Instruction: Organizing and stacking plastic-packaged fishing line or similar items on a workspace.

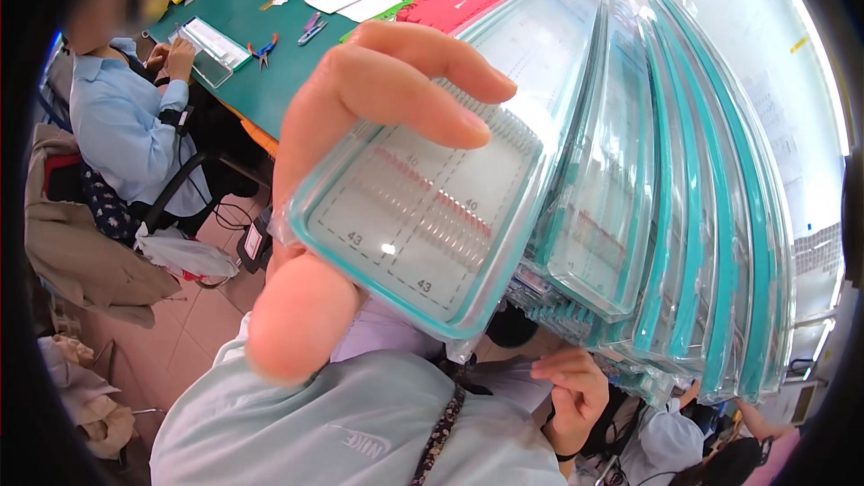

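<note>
Grip of left hand (312, 130) clamped on clear pack (432, 202), teal packs (677, 207) alongside, right hand (574, 391) with fingers apart

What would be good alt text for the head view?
The person's left hand grips a clear, teal-edged rectangular plastic case close to the camera. At right are similar cases in clear wrapping; at left, a co-worker in light blue sits at a green table.
</note>
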Tool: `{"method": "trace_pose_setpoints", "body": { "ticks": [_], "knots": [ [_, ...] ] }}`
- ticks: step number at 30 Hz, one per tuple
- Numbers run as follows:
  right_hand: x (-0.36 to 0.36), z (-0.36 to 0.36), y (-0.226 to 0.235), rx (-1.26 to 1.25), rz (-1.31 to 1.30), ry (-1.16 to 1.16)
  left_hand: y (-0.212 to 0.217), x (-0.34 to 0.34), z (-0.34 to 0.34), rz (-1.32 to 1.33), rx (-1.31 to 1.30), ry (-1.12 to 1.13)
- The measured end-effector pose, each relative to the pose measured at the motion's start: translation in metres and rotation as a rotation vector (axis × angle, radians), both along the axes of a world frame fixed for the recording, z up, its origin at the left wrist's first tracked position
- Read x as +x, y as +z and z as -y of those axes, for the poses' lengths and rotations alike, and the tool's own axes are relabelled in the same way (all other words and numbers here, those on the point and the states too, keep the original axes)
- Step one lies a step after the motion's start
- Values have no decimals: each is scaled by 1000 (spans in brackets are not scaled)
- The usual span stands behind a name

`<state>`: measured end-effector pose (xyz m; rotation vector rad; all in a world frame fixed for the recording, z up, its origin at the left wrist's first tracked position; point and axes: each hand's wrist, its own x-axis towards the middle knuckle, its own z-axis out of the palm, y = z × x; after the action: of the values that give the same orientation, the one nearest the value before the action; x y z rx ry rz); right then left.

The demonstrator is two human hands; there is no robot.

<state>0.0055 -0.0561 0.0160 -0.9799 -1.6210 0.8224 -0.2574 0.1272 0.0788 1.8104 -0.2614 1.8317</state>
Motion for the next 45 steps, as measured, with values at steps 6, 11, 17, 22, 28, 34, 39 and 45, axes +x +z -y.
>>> {"method": "trace_pose_setpoints", "body": {
  "ticks": [6,11,17,22,28,34,39,45],
  "knots": [
    [-8,0,3,-33,1,-6,-2,0,14,-25,-46,154],
    [-7,3,-5,-8,88,-147,-8,2,19,-87,-203,192],
    [-3,-2,-9,91,154,-111,-2,1,23,-159,-252,240],
    [-1,0,-11,62,196,-133,3,-8,21,-349,-168,436],
    [7,9,-13,112,348,-229,6,-12,21,-434,-147,634],
    [26,21,-34,107,474,-355,-2,4,25,-306,-292,586],
    [37,24,-40,234,211,-532,-8,-2,23,-309,-293,692],
    [55,27,-60,423,255,-871,-12,11,31,-303,-271,850]
  ]
}}
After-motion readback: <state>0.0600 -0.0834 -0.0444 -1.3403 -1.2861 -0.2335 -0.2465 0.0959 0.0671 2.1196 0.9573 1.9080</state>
